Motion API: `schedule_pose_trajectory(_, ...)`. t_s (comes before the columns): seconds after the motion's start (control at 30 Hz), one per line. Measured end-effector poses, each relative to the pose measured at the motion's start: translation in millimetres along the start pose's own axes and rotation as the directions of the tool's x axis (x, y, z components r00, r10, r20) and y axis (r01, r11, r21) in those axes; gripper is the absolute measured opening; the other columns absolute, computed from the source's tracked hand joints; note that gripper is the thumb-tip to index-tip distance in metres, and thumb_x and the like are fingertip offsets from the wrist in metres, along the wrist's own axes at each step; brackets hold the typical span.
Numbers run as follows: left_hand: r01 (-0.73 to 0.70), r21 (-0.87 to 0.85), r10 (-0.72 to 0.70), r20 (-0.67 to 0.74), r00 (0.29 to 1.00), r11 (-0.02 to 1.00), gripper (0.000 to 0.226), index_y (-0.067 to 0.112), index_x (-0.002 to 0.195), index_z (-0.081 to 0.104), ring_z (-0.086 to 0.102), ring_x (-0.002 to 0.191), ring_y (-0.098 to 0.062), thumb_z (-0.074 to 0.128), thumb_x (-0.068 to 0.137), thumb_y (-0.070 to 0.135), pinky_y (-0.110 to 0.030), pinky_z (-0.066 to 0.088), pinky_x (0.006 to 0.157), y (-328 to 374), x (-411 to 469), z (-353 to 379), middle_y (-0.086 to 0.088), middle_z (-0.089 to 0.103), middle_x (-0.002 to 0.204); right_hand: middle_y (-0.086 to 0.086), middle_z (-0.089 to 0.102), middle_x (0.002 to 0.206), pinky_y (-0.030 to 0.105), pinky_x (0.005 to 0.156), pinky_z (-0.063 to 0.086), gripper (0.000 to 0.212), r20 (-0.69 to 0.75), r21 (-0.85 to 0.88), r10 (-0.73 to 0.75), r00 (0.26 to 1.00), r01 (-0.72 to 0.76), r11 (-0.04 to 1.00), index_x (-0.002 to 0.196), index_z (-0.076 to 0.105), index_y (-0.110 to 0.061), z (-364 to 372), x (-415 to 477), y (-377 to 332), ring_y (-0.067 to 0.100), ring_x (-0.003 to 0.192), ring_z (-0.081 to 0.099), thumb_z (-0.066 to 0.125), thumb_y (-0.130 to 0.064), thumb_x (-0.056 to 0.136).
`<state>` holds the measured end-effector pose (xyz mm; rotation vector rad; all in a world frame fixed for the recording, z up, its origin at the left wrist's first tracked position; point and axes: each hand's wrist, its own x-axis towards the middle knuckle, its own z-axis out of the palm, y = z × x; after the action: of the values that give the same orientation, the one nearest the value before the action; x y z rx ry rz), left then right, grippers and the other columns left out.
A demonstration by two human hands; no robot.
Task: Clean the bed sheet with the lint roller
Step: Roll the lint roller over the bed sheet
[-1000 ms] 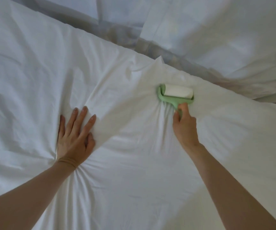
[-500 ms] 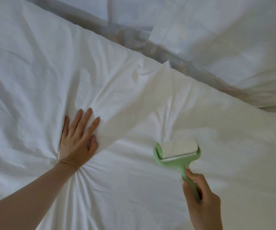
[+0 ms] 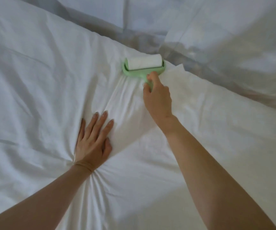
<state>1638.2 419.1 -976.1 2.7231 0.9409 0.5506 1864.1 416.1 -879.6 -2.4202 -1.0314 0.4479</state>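
A white bed sheet (image 3: 34, 90) covers the bed, wrinkled and bunched around my hands. The lint roller (image 3: 144, 65) has a light green frame and a white roll, and it lies on the sheet near the sheet's far edge. My right hand (image 3: 158, 98) grips its green handle from below, arm stretched forward. My left hand (image 3: 93, 141) presses flat on the sheet with fingers spread, nearer to me and left of the roller. Folds radiate from under its wrist.
Beyond the sheet's far edge, white pillows or folded bedding (image 3: 225, 39) lie across the top and right. A shadowed grey gap (image 3: 142, 40) runs between them and the sheet.
My right hand pulled the roller back toward me, then pushed it forward again to the sheet's far edge. My left hand stayed pressed in place.
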Motion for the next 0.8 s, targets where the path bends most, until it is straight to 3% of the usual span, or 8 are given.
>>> schedule_pose_trajectory(0.13, 0.006, -0.01, -0.005, 0.032, 0.999, 1.0, 0.052, 0.013, 0.136, 0.051, 0.033, 0.141, -0.033, 0.041, 0.086, 0.022, -0.055, 0.019, 0.116, -0.1, -0.9, 0.8, -0.013, 0.04, 0.15, 0.013, 0.069, 0.088, 0.041, 0.065, 0.05, 0.032, -0.063, 0.011, 0.028, 0.998, -0.028, 1.0, 0.128, 0.051, -0.015, 6.1, -90.1, 31.2, 0.037, 0.078, 0.063, 0.048, -0.019, 0.096)
schedule_pose_trajectory(0.3, 0.026, -0.002, -0.026, 0.072, 0.997, 1.0, 0.054, 0.013, 0.137, 0.054, 0.031, 0.142, -0.031, 0.042, 0.085, 0.021, -0.053, 0.016, 0.118, 2.8, 1.9, -5.0, -0.01, 0.039, 0.151, 0.006, 0.067, 0.067, 0.027, 0.051, 0.042, 0.035, -0.139, -0.018, 0.124, 0.983, -0.127, 0.992, 0.117, 0.06, -0.02, 20.2, -196.3, 53.6, 0.031, 0.06, 0.064, 0.042, -0.036, 0.091)
schedule_pose_trajectory(0.43, 0.043, 0.033, -0.047, 0.134, 0.99, 0.999, 0.052, 0.014, 0.135, 0.054, 0.037, 0.138, -0.03, 0.047, 0.084, 0.02, -0.052, 0.023, 0.115, 8.4, 3.5, -17.0, -0.009, 0.044, 0.148, 0.0, 0.072, 0.085, 0.018, 0.055, 0.038, 0.032, -0.239, 0.049, 0.156, 0.958, -0.148, 0.988, 0.118, 0.047, -0.03, 41.1, -211.7, 53.4, 0.021, 0.066, 0.066, 0.035, -0.045, 0.092)
schedule_pose_trajectory(0.57, 0.053, -0.051, -0.049, 0.07, 0.996, 0.997, 0.043, 0.013, 0.118, 0.061, 0.054, 0.108, -0.031, 0.046, 0.079, 0.023, -0.042, 0.039, 0.092, 1.4, 58.0, -31.9, -0.009, 0.059, 0.122, 0.002, 0.072, 0.09, 0.021, 0.051, 0.046, 0.035, -0.31, -0.012, 0.145, 0.94, -0.157, 0.988, 0.119, 0.055, -0.018, 53.4, -206.9, 51.9, 0.021, 0.065, 0.068, 0.039, -0.033, 0.092)
schedule_pose_trajectory(0.63, -0.06, -0.061, 0.064, 0.064, 0.996, 0.996, 0.048, 0.013, 0.128, 0.056, 0.049, 0.121, -0.028, 0.045, 0.083, 0.024, -0.041, 0.035, 0.1, -13.1, 106.4, -27.5, -0.009, 0.055, 0.133, 0.004, 0.072, 0.084, 0.023, 0.054, 0.047, 0.042, -0.319, -0.009, 0.161, 0.934, -0.173, 0.985, 0.118, 0.061, -0.012, 54.7, -207.3, 54.3, 0.024, 0.061, 0.067, 0.038, -0.033, 0.091)
schedule_pose_trajectory(0.67, -0.17, -0.025, 0.172, 0.144, 0.974, 0.985, 0.051, 0.015, 0.136, 0.05, 0.042, 0.132, -0.027, 0.042, 0.088, 0.028, -0.044, 0.03, 0.108, -20.2, 129.7, -23.4, -0.008, 0.047, 0.144, 0.004, 0.071, 0.082, 0.022, 0.055, 0.046, 0.044, -0.317, -0.007, 0.168, 0.934, -0.179, 0.984, 0.118, 0.062, -0.01, 55.0, -207.4, 55.5, 0.024, 0.06, 0.067, 0.037, -0.034, 0.09)
schedule_pose_trajectory(0.73, -0.4, 0.042, 0.354, 0.386, 0.852, 0.915, 0.058, 0.023, 0.149, 0.032, 0.023, 0.146, -0.024, 0.021, 0.095, 0.041, -0.05, 0.016, 0.117, -30.7, 162.3, -12.2, -0.001, 0.027, 0.158, 0.001, 0.069, 0.076, 0.018, 0.056, 0.041, 0.046, -0.313, 0.005, 0.185, 0.932, -0.193, 0.981, 0.118, 0.062, -0.01, 53.9, -208.2, 55.1, 0.023, 0.057, 0.065, 0.037, -0.037, 0.09)
schedule_pose_trajectory(0.8, -0.494, 0.087, 0.389, 0.505, 0.771, 0.865, 0.065, 0.031, 0.153, 0.019, 0.012, 0.149, -0.019, 0.002, 0.093, 0.051, -0.049, 0.005, 0.119, -46.2, 173.6, -3.5, 0.006, 0.014, 0.161, -0.013, 0.058, 0.064, 0.012, 0.049, 0.035, 0.045, -0.313, 0.044, 0.209, 0.927, -0.206, 0.978, 0.119, 0.059, -0.015, 51.0, -208.6, 52.5, 0.009, 0.048, 0.056, 0.038, -0.041, 0.089)
